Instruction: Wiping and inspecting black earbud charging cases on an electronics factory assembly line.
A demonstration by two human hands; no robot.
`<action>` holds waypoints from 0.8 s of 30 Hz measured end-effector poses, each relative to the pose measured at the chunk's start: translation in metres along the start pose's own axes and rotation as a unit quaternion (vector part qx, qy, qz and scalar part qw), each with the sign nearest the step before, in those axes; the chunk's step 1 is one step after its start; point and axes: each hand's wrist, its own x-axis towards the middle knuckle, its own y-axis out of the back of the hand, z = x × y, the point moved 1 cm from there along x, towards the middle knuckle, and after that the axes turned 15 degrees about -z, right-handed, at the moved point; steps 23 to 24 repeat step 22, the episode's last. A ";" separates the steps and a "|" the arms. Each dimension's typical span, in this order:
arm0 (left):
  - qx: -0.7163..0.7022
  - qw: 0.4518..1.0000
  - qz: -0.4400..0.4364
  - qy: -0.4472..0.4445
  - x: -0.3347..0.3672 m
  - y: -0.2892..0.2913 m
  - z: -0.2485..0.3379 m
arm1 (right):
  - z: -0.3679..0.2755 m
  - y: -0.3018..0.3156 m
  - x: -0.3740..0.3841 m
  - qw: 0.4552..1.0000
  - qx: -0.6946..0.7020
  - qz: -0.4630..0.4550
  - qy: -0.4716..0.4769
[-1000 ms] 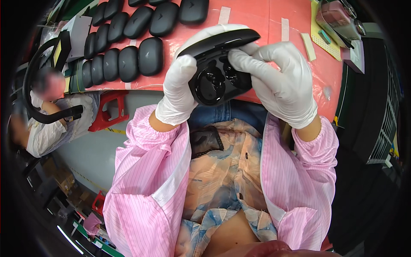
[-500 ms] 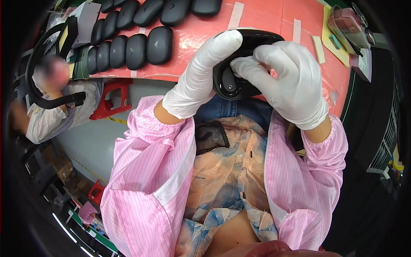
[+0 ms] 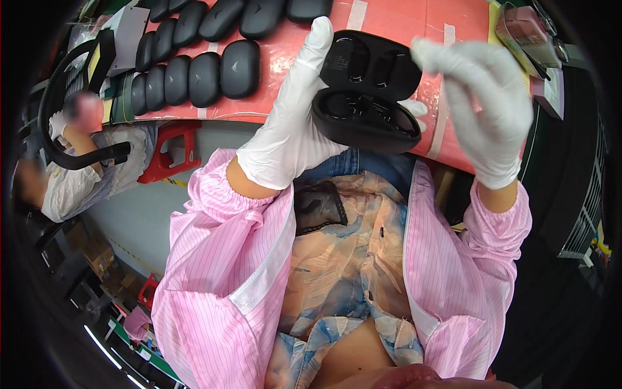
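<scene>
My left hand (image 3: 285, 129), in a white glove, is closed round a black earphone charging case (image 3: 366, 137). The case's lid is raised and leans away from me, with two rounded hollows on its inner side. Glossy dark shapes lie in the lower half, but I cannot make out whether they are earbuds or bare slots. My left fingertips show past the case's right side. To the right of the lid, and apart from it, is my right hand (image 3: 483, 110), also gloved. Motion smears its fingers, so anything between them cannot be made out.
Two rows of closed black cases (image 3: 206, 78) stand on the red-covered table (image 3: 285, 71) at the left. A black bent tube (image 3: 45, 117) arches at far left, near another person's arm (image 3: 81, 139). A clear container (image 3: 528, 29) stands at the far right.
My right hand has come out of the case and moved right. The case has tipped and turned in my left hand, so its lid's inside and front wall now show.
</scene>
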 end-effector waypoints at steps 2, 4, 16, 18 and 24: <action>-0.030 0.999 -0.042 0.015 0.002 -0.004 -0.003 | 0.000 0.009 0.011 0.999 -0.020 0.032 -0.001; -0.023 1.000 -0.018 0.000 0.003 -0.009 -0.005 | -0.003 0.003 0.027 0.998 -0.043 -0.020 0.048; -0.061 0.998 -0.020 0.029 0.006 0.005 -0.006 | 0.031 0.015 -0.035 0.985 0.096 -0.077 -0.124; -0.060 0.997 -0.023 0.030 0.008 0.003 -0.006 | 0.033 -0.006 -0.055 0.926 0.301 0.069 -0.217; -0.103 0.993 -0.047 0.021 0.014 0.011 -0.006 | 0.024 -0.035 -0.074 0.810 0.464 0.130 -0.333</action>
